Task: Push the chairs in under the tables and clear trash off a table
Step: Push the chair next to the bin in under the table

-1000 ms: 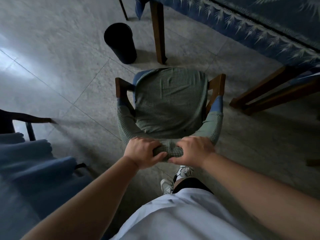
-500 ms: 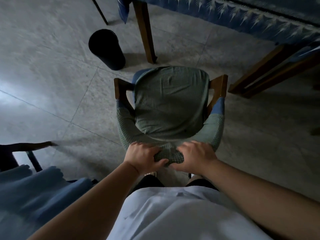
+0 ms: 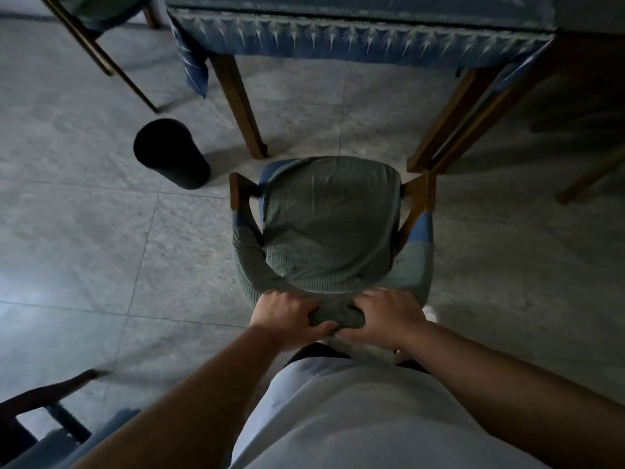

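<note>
Both the left hand (image 3: 291, 316) and right hand (image 3: 389, 316) clench the chair (image 3: 329, 225) backrest, the seat lying straight ahead, pointing into the gap between the surface (image 3: 355, 32) legs, not yet under it.

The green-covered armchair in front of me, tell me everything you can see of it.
The wooden armchair with green checked fabric covers stands upright on the grey tiled floor, its seat facing the blue-clothed table and lined up between two of the table's wooden legs. A loose cover drapes the seat; the curved backrest and armrests are wrapped too, with blue padding showing near the bare wooden front posts. The left hand and right hand grip the top of the backrest side by side.
</note>
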